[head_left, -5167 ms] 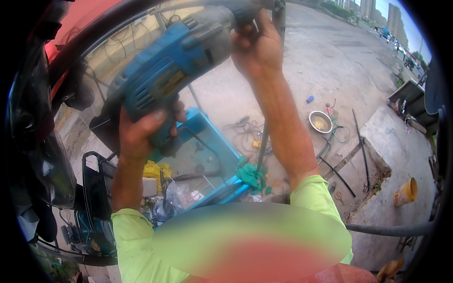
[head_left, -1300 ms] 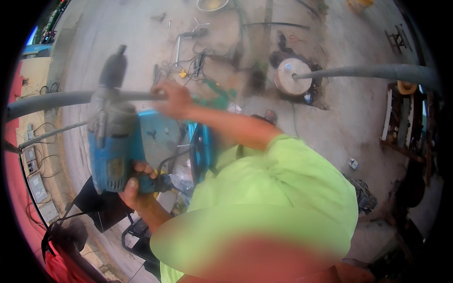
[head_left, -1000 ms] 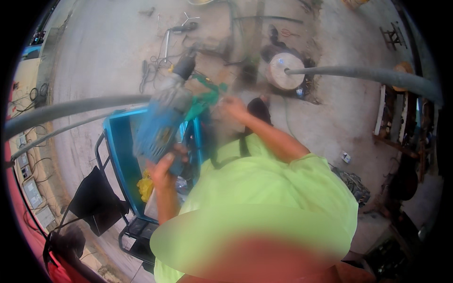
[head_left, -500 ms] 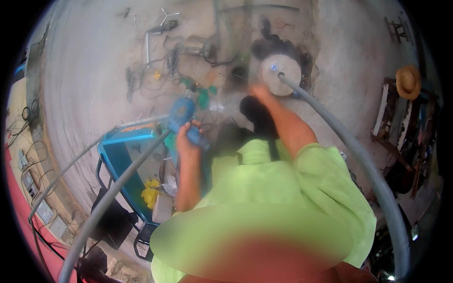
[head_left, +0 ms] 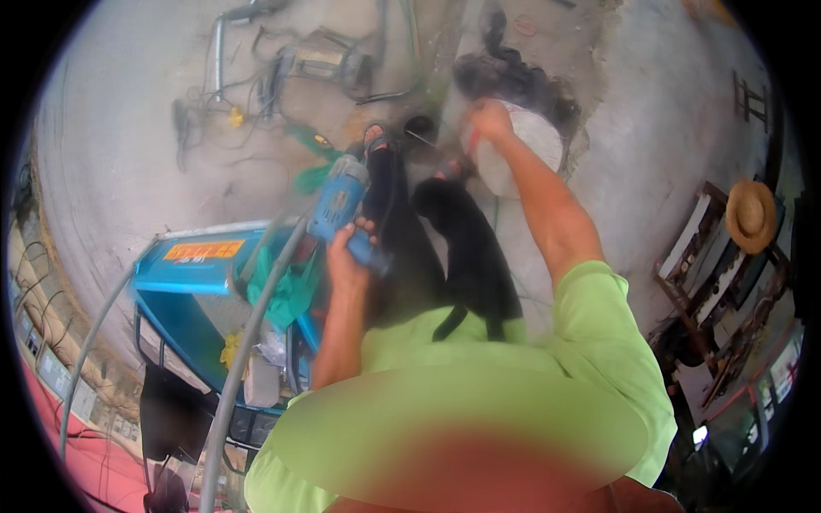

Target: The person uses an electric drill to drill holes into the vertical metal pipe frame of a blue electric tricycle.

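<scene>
Down it goes: the whole view has been tipped lower over the concrete ground (head_left: 103,137), and two dark-trousered legs (head_left: 475,244) are now brought in more fully. At left, the blue tray (head_left: 184,280) is caught from a fresh angle, its orange-labelled end panel shown. The round white block (head_left: 530,150) has just been reached by the right hand (head_left: 490,122), carried across to its upper-left edge; whether the rim is gripped cannot be told through the blur. The blue drill (head_left: 338,205), seconds ago raised with both hands at it, is now held low between tray and block, its handle wrapped by the left hand (head_left: 352,246) alone. By that split, it seems, the right hand has been freed for work near the ground.

Now the count, biggest down: one tray; two grey poles (head_left: 236,376), a thick one passed in front of the tray and a thinner one beside it; one round block; one drill in hand; one straw hat (head_left: 751,216) at far right; two green bundles (head_left: 295,295), one by the tray, one on the ground; two sandalled feet (head_left: 375,137); one yellow bag (head_left: 231,350) inside the tray.
</scene>
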Motion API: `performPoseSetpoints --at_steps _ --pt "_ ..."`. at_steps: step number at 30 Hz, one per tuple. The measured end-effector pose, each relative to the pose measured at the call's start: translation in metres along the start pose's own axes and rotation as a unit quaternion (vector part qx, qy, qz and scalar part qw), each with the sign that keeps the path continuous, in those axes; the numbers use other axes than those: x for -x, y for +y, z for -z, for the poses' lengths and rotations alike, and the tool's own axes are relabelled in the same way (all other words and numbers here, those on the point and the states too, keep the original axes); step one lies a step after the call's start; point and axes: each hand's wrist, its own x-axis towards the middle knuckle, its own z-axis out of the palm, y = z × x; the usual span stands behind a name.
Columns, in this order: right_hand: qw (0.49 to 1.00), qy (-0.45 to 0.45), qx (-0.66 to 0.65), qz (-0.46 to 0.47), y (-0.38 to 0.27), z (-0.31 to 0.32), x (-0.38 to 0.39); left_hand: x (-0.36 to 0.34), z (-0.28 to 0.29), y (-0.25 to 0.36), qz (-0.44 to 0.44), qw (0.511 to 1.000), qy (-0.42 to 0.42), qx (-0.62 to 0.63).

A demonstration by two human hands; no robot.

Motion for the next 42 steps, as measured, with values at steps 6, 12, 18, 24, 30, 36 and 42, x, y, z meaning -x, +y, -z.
performPoseSetpoints --at_steps 6,12,18,24,30,36,42 --pt "0.998 -0.034 0.033 -0.044 0.028 -0.030 -0.107 -0.124 -0.007 -0.037 0.032 0.999 0.011 0.031" --pt "0.990 -0.033 0.125 -0.063 0.061 -0.068 -0.207 -0.193 -0.019 -0.056 0.078 0.996 0.025 0.039" --pt "0.991 -0.035 0.106 -0.068 0.105 -0.121 -0.293 -0.216 -0.018 -0.035 0.116 0.992 0.024 0.035" --pt "0.992 0.027 0.106 -0.056 0.141 -0.176 -0.376 -0.224 -0.035 -0.010 0.113 0.992 0.034 0.048" --pt "0.962 0.177 0.203 0.036 0.145 -0.202 -0.438 -0.228 -0.044 0.010 0.085 0.994 0.050 0.038" --pt "0.962 0.122 0.243 -0.014 0.159 -0.204 -0.476 -0.241 -0.050 0.027 0.057 0.996 0.039 0.064" --pt "0.955 0.133 0.259 0.057 0.116 -0.183 -0.442 -0.238 -0.047 0.031 0.044 0.992 0.017 0.117"
